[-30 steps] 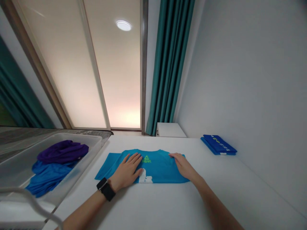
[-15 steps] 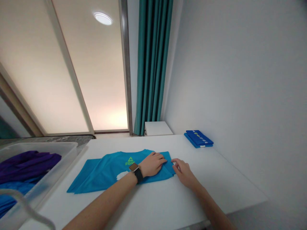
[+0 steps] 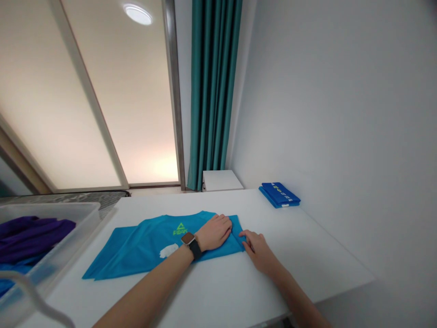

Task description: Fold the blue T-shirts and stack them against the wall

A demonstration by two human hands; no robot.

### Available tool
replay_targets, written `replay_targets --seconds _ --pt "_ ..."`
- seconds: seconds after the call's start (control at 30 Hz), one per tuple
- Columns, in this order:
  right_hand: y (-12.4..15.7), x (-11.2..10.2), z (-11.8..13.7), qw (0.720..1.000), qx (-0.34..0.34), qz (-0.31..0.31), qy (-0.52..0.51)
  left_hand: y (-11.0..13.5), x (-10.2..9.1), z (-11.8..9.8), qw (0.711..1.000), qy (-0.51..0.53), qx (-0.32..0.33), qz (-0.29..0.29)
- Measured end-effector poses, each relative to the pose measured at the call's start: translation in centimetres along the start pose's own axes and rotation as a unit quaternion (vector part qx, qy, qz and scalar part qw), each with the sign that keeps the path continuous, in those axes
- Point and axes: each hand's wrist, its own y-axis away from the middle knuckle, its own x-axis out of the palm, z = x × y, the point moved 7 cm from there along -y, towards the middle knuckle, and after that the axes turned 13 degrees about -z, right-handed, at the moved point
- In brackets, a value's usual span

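Fingers of the left hand (image 3: 214, 233) are spreading flat across the cyan T-shirt (image 3: 143, 248), pressing down near its doubled-over edge and clenching nothing, while a black-strapped smartwatch (image 3: 190, 243) is sitting on that wrist! Just to the right of those fingers, the right hand (image 3: 257, 249) is resting on the table, its fingertips (image 3: 244, 236) touching the folded edge of the shirt, and from this angle I can't tell whether they're pinching the fabric or only lying against it. The shirt is lying right under the left fingers, with its green logo (image 3: 180, 229) and a white print (image 3: 169, 249) showing just left of them, and its loose corners are fanning out further left on the white table (image 3: 307, 241). Well left of the fingers, a clear plastic tub (image 3: 92, 214) is holding a purple garment (image 3: 30, 232) on top of a blue one (image 3: 10, 272), and a white cord (image 3: 23, 284) is looping across the lower left corner. Out beyond the fingers, a folded blue garment (image 3: 279, 195) is sitting at the far edge of the table against the wall, and further off a white cabinet (image 3: 221, 181) is standing beside a teal curtain (image 3: 213, 91).
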Motion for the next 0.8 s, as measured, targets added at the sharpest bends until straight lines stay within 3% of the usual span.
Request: replay_targets --seconds 0.2,0.43,0.6,0.8 --pt "0.0 0.1 0.2 1.0 -0.011 -0.013 0.025 -0.1 -0.3 -0.2 0.999 -0.027 0.024 0.011" --pt "-0.9 -0.6 0.4 0.999 -0.025 -0.024 0.019 2.1 -3.5 1.9 0.998 -0.021 -0.061 -0.02" --pt "-3.5 -0.5 2.2 0.999 -0.035 -0.037 -0.008 6.2 -6.8 6.5 0.984 -0.067 -0.162 -0.023" --pt "-8.0 2.6 5.0 0.999 -0.03 -0.011 -0.016 13.2 -10.9 13.7 0.936 -0.131 -0.323 -0.043"
